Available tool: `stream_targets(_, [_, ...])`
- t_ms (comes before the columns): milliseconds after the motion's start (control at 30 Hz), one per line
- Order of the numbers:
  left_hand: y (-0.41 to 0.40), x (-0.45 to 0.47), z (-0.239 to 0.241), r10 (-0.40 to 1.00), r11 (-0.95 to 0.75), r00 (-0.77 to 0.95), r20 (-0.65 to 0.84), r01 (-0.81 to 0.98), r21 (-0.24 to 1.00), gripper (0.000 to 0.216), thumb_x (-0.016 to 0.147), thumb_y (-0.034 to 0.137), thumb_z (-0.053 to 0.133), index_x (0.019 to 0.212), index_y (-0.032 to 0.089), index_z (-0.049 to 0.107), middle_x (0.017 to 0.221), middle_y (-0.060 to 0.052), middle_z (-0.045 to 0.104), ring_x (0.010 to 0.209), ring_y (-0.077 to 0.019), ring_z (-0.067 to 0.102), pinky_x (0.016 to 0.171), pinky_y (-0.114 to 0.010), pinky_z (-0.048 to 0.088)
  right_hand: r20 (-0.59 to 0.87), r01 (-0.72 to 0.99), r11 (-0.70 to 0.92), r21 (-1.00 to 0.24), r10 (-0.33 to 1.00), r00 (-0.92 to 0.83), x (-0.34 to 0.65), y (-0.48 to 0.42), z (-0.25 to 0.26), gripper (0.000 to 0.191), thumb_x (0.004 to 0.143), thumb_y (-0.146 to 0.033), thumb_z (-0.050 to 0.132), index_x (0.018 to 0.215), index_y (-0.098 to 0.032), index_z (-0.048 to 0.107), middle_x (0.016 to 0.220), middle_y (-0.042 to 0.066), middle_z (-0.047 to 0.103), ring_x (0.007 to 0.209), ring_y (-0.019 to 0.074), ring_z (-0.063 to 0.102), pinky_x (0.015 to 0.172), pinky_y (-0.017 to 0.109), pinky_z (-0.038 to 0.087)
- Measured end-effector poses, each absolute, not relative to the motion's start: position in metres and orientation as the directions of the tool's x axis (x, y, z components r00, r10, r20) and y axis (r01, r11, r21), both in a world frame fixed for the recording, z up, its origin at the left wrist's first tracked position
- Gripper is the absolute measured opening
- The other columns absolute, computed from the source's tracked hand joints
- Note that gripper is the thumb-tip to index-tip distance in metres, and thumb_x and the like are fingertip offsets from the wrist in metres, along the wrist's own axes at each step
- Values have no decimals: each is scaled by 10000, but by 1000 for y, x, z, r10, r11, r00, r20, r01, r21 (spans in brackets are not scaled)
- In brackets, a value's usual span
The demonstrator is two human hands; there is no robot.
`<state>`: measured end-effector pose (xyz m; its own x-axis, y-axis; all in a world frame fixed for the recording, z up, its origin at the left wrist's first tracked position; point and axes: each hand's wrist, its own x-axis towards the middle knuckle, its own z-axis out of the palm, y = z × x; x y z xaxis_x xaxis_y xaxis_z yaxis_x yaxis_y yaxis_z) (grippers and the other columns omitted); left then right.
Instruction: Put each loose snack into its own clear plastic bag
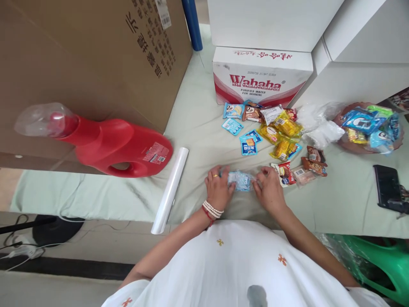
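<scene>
A light blue snack packet (242, 181) lies flat on the cloth in front of me, with shiny transparent film about it. My left hand (218, 186) grips its left end, fingers bent over the edge. At the opposite end, my right hand (269, 187) pinches the film between thumb and fingers. Just right of that hand are a red-and-white snack packet (285, 174) and a pale pink packet (303, 175). Beyond the hands lie blue packets (248, 145) and yellow packets (283, 149) in a loose pile.
A roll of plastic film (170, 192) and a red jug (123, 147) are at left, beside a large cardboard box (96, 64). A Wahaha carton (260, 79) stands behind the snacks. A filled brown bowl (343, 135), crumpled plastic (324, 128) and a black phone (388, 187) are at right.
</scene>
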<state>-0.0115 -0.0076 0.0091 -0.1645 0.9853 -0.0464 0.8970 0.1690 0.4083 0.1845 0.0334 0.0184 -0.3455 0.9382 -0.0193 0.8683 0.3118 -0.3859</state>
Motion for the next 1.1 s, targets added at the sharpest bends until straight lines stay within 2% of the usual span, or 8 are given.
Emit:
stream_targets(167, [5, -23, 7, 973, 223, -178, -145, 880, 420, 306, 798, 342, 746, 1056, 193, 673, 1041, -139, 660, 1024, -333, 608, 866, -441, 458, -220, 819, 426, -384, 820, -529, 141, 32, 36, 259, 1064, -276, 388, 1081, -198, 634, 1015, 105, 645, 833, 221, 604, 699, 299, 432])
stream_targets(400, [3, -29, 12, 940, 311, -292, -176, 521, 795, 190, 794, 298, 641, 811, 233, 463, 727, 39, 538, 683, -162, 508, 671, -285, 398, -201, 822, 446, -354, 822, -532, 124, 43, 18, 314, 993, -102, 410, 1179, -151, 657, 1052, 136, 656, 943, 253, 610, 824, 328, 469])
stream_targets(600, [-12, -15, 12, 916, 307, -381, -123, 471, 827, 122, 855, 284, 568, 866, 235, 456, 773, 24, 543, 720, -169, 526, 717, -307, 434, 11, 529, 444, -723, 773, -634, 140, 18, 20, 335, 1018, -224, 425, 1268, -154, 637, 1258, 171, 654, 1153, 256, 615, 1034, 394, 489])
stream_targets(700, [-23, -7, 23, 968, 93, -249, 29, 465, 880, 156, 961, 349, 477, 1016, 214, 532, 926, -46, 603, 854, -202, 576, 811, -357, 486, 1, 276, 217, -936, 787, -616, 150, 13, 32, 356, 1061, -396, 411, 1264, -217, 641, 1317, 114, 652, 1219, 234, 611, 1087, 399, 475])
stream_targets(800, [-29, 2, 31, 988, -152, 54, 142, 412, 899, 367, 1014, 440, 417, 1234, 191, 572, 1110, -124, 631, 1007, -255, 589, 907, -431, 500, -164, 116, -124, -986, 870, -465, 157, 9, 32, 412, 1034, -553, 443, 1193, -229, 641, 1122, 68, 707, 1048, 217, 659, 972, 365, 535])
stream_targets(900, [-28, 10, 27, 955, -140, 288, 68, 239, 961, 489, 1031, 500, 404, 1401, 200, 518, 1220, -150, 636, 949, -242, 622, 911, -451, 526, -299, 60, -293, -954, 927, -225, 167, 2, 13, 434, 953, -579, 579, 1181, -211, 606, 1028, 62, 708, 925, 207, 653, 847, 330, 558])
stream_targets(1000, [-24, 8, 16, 918, 55, 388, -77, 68, 996, 565, 1027, 513, 446, 1517, 236, 397, 1268, -149, 645, 844, -203, 653, 846, -422, 567, -272, 107, -267, -958, 962, -34, 203, 6, -1, 456, 951, -518, 577, 1280, -203, 560, 1147, 99, 703, 954, 210, 665, 803, 320, 567])
stream_targets(1100, [-25, -10, 9, 946, 173, 271, -176, 33, 984, 561, 980, 501, 563, 1464, 245, 442, 1205, -126, 671, 852, -198, 658, 841, -408, 572, -38, 245, -102, -964, 967, 252, 283, 41, 18, 536, 981, -427, 539, 1465, -214, 449, 1421, 165, 591, 1130, 233, 660, 838, 324, 568])
